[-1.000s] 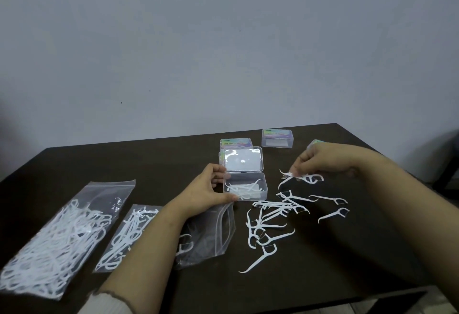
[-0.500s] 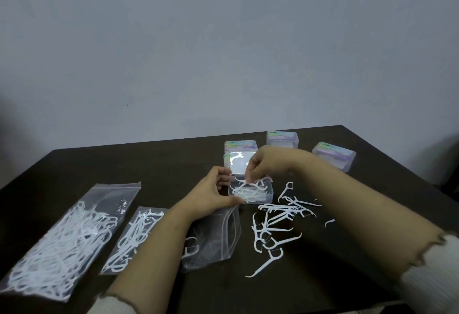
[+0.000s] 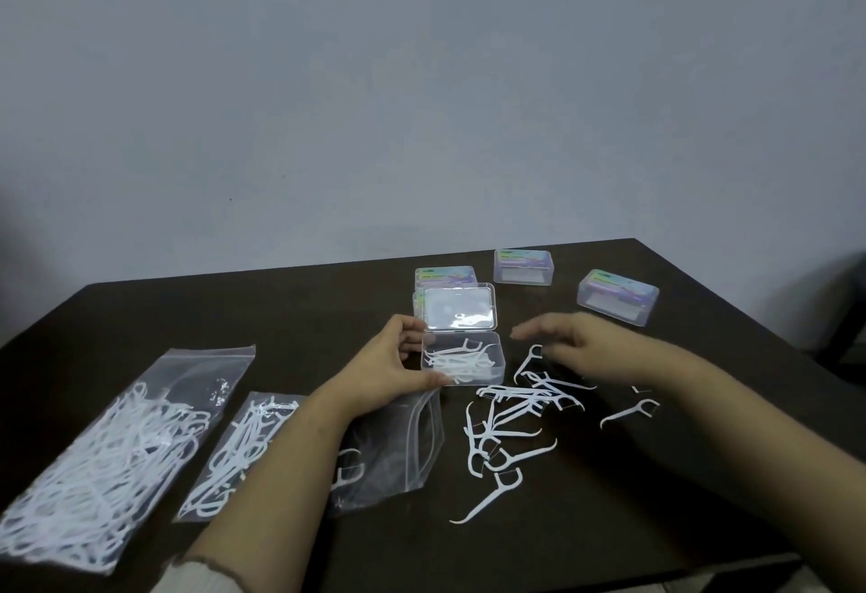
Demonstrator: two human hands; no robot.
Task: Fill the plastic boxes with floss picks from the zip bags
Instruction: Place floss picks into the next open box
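An open clear plastic box (image 3: pixel 496 353) with its lid (image 3: pixel 459 307) tipped back sits mid-table and holds several white floss picks. My left hand (image 3: pixel 391 369) grips the box's left side. To the right of the box my right hand (image 3: pixel 578 346) hovers with straight fingers and holds nothing, just above a loose pile of floss picks (image 3: pixel 508 423). Left of my forearm lie a full zip bag (image 3: pixel 100 447) and a smaller zip bag (image 3: pixel 234 447). A nearly empty zip bag (image 3: pixel 398 447) lies under my left wrist.
Closed boxes stand at the back: one (image 3: pixel 445 274) behind the open lid, one (image 3: pixel 523 266) farther right, one (image 3: pixel 617 296) near the right edge. A lone pick (image 3: pixel 628 412) lies right of the pile. The dark table (image 3: pixel 281 311) ends at a grey wall.
My right hand dropped picks into the open box, then pulled back to the right, empty, over the loose pile. My left hand has kept its hold on the box.
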